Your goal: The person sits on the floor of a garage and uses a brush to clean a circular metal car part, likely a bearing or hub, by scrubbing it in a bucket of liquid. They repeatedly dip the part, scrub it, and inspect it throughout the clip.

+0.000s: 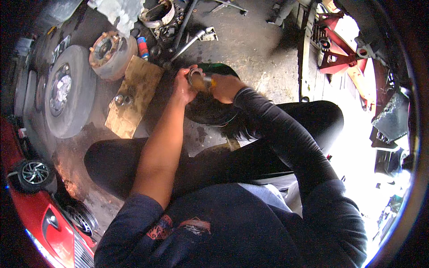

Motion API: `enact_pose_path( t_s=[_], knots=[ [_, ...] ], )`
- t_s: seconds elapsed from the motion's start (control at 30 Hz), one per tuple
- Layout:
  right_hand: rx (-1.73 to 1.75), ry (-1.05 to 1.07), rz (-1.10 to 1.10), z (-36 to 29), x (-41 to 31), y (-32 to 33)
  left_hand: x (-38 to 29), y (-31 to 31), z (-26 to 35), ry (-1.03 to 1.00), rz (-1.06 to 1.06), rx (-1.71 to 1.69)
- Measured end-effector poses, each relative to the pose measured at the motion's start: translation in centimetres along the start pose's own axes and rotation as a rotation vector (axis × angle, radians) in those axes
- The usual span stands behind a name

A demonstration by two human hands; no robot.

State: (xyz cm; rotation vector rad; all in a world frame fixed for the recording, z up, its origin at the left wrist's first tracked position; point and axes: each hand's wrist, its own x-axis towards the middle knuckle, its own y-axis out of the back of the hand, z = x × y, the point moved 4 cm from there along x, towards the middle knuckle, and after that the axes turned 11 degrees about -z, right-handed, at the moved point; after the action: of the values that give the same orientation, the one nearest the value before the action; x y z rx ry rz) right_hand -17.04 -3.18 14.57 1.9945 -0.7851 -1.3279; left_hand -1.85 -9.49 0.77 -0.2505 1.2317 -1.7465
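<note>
My left hand (184, 86) is closed around a round metal part (195, 76) with a ring-like rim, perhaps a bearing. Close against it on the right, my right hand (226, 88) grips a blurred tool with a yellowish part (207, 82); whether it is a brush cannot be told. Both hands are over a dark round basin (214, 112) between my legs. To the left, a piece of cardboard (140, 80) lies on the floor with small round metal parts (122, 99) on it.
A rusty wheel hub with a brake drum (110, 55), a spray can (142, 48) and a truck wheel (70, 92) are at the left. Ahead lie a long-handled metal tool (187, 45) and a metal band (157, 20). Red metal stands (338, 55) are at the right, a red car (53, 231) lower left.
</note>
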Motion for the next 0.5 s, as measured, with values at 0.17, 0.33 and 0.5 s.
enact_pose_path(
  t_s=[0.17,0.33,0.5],
  knots=[
    [0.140,-0.034,0.135,0.4,-0.4,0.9,0.3,-0.5,-0.5,0.059,-0.045,-0.082],
    [0.067,-0.072,0.102,-0.4,-1.6,2.3,0.3,-0.3,-0.1,0.062,-0.097,-0.005],
    [0.048,0.051,0.115,-1.5,-1.9,2.8,-0.6,-0.2,-0.4,0.119,-0.045,0.072]
  ],
)
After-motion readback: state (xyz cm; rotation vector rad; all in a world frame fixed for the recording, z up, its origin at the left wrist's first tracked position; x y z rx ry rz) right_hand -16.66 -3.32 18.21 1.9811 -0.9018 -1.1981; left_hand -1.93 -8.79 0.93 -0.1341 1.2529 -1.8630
